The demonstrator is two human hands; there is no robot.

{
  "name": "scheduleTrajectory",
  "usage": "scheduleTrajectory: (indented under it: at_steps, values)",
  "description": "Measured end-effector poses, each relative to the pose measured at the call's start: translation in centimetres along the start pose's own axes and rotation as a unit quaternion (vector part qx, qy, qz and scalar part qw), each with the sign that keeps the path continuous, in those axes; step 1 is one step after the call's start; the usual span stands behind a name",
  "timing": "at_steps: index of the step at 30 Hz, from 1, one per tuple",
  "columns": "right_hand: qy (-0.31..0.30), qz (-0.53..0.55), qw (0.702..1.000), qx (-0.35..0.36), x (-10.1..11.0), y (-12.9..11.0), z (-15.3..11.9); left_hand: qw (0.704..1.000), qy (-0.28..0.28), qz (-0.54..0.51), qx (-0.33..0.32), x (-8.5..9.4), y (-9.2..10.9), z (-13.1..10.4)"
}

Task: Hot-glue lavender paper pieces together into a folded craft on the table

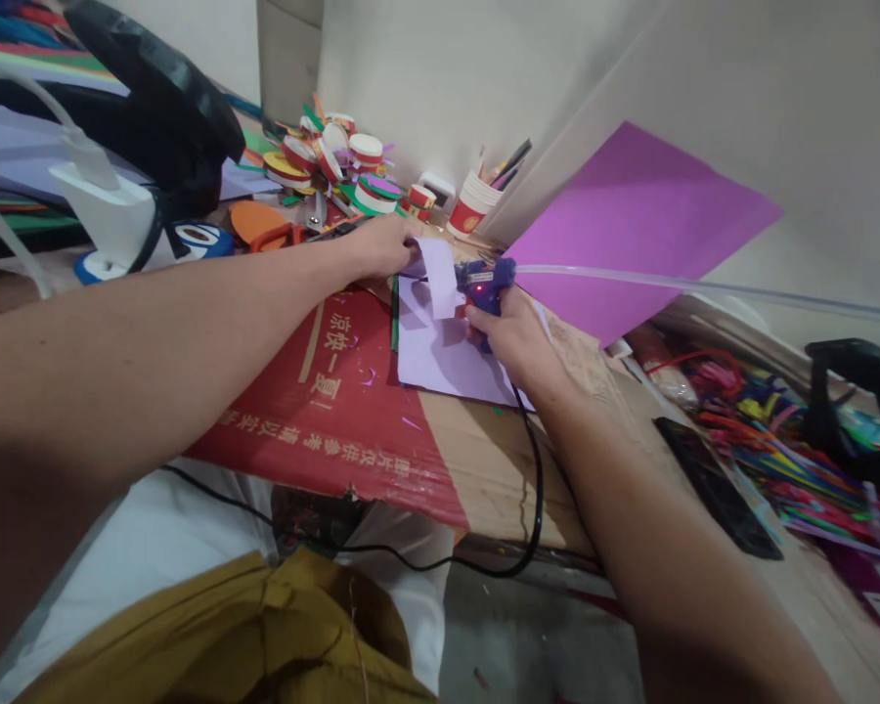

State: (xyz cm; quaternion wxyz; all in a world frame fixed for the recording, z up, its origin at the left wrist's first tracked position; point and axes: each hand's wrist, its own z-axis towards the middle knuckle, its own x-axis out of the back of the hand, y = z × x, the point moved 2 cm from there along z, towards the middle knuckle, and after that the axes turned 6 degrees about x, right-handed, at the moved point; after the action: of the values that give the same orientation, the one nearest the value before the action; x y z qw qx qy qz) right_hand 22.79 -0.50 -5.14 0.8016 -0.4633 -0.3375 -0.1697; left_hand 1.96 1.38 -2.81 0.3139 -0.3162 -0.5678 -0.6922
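Our right hand grips the glue gun.
Just left of it, the paper strip curls from our pinching left hand.

The right hand hides part of the glue gun, whose clear glue stick runs off the right edge.

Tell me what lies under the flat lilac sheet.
A green edge peeks out along the left side of the lilac sheet, and cardboard shows beside it; the rest underneath is covered.
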Motion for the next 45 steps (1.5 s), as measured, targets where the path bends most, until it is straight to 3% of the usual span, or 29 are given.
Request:
scheduleTrajectory:
  at_steps: [8, 11, 15, 22, 36, 42, 45]
  values:
    - [0.005, 0.112, 0.984, -0.142, 1.2, -1.2, 0.2, 0.997, 0.029, 0.057, -0.049, -0.1, -0.7, 0.7]
    - [0.024, 0.155, 0.97, -0.188, 1.8, -0.7, 0.4, 0.994, 0.008, 0.085, -0.065, 0.0, -0.5, 0.5]
    - [0.043, 0.253, 0.933, -0.252, 2.3, 0.5, 1.0, 0.983, -0.005, 0.17, -0.063, 0.1, -0.5, 0.4]
    - [0.104, 0.42, 0.856, -0.283, 2.0, 1.7, 1.7, 0.953, -0.01, 0.237, -0.186, 0.0, -0.6, 0.5]
    - [0.117, 0.416, 0.872, -0.23, 1.3, 2.1, 1.8, 0.941, -0.022, 0.272, -0.202, -0.1, -0.3, -0.1]
    - [0.115, 0.408, 0.876, -0.23, 1.2, 2.1, 1.7, 0.959, 0.056, 0.216, -0.173, 0.5, -1.1, 0.2]
    - [0.112, 0.407, 0.878, -0.225, 1.1, 2.3, 1.8, 0.959, 0.05, 0.228, -0.162, 0.6, -1.3, 0.2]
